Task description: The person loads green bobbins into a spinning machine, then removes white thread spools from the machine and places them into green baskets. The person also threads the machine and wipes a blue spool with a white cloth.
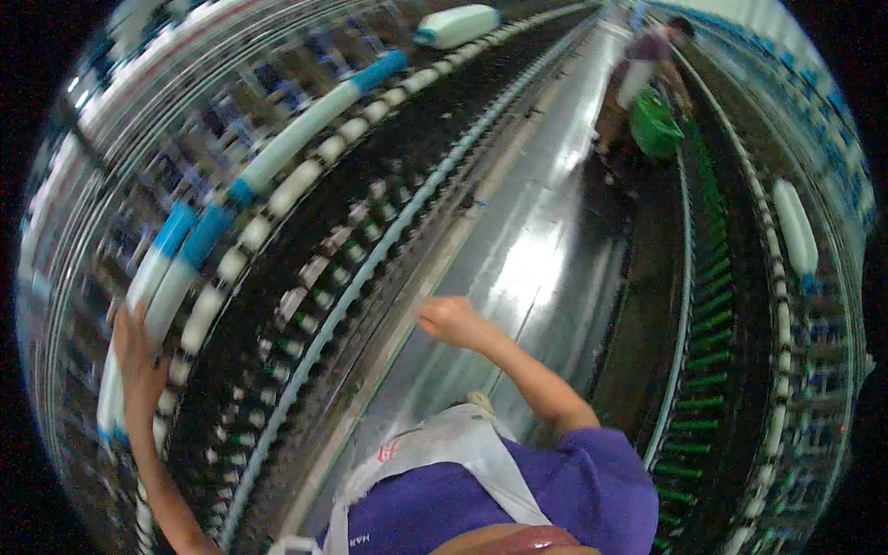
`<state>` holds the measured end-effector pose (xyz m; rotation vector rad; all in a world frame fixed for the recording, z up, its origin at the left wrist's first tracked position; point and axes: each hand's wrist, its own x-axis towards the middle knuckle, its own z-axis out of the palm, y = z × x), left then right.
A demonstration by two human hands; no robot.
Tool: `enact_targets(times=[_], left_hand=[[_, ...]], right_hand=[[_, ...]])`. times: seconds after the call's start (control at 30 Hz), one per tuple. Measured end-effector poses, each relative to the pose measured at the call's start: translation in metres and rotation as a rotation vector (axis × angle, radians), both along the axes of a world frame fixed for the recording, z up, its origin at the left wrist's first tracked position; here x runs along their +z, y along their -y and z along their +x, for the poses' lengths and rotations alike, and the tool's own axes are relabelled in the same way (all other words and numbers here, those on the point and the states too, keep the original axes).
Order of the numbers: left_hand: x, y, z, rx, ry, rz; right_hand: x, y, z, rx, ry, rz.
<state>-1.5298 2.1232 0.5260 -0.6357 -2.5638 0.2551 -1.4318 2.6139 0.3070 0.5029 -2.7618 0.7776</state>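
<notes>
On the left, my left hand (139,361) lies over a long white roving bobbin (148,277) with a blue end, its slightly blurred fingers bent round the middle. A second roving bobbin (176,282) stands close beside it, also white and blue. My right hand (453,322) is out over the aisle, closed with the fingers curled in. Whatever it may hold is hidden. Below the bobbins, a row of small white rolls (203,314) runs along the spinning frame, near my left hand.
Spindles with small bobbins (319,273) line the left frame behind a pale rail (347,301). The shiny aisle floor (527,268) runs away ahead. Far up it, a person (647,60) bends beside a green bag (655,125). Green spindles (708,379) line the right frame.
</notes>
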Motion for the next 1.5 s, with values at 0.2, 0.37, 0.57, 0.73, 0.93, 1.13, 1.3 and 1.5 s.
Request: enact_targets(times=[0.2,0.37,0.57,0.73,0.93,1.13,1.3,1.5], left_hand=[[0.015,-0.002,-0.043,0.125,0.079,0.005],[0.012,-0.005,-0.058,0.261,0.132,-0.014],[0.02,-0.007,0.022,0.41,-0.211,-0.251],[0.004,-0.055,0.164,0.451,-0.191,-0.012],[-0.066,-0.081,0.324,0.737,-0.349,0.184],[-0.147,-0.068,0.504,1.205,-0.442,0.495],[-0.181,-0.023,0.584,1.323,-0.556,0.682],[-0.194,0.049,0.648,1.425,-0.703,0.74]], right_hand=[[0.089,-0.004,-0.173,0.151,0.189,-1.159],[0.133,0.003,-0.277,0.18,0.353,-1.47],[0.136,0.004,-0.316,0.08,0.291,-1.537],[0.137,0.019,-0.274,0.553,-0.022,-1.236],[0.127,0.092,-0.152,0.49,-0.147,-1.203],[0.088,0.198,-0.021,0.78,0.226,-1.139],[0.029,0.348,0.09,1.177,0.834,-0.912],[0.02,0.514,0.197,1.332,1.222,-0.607]])
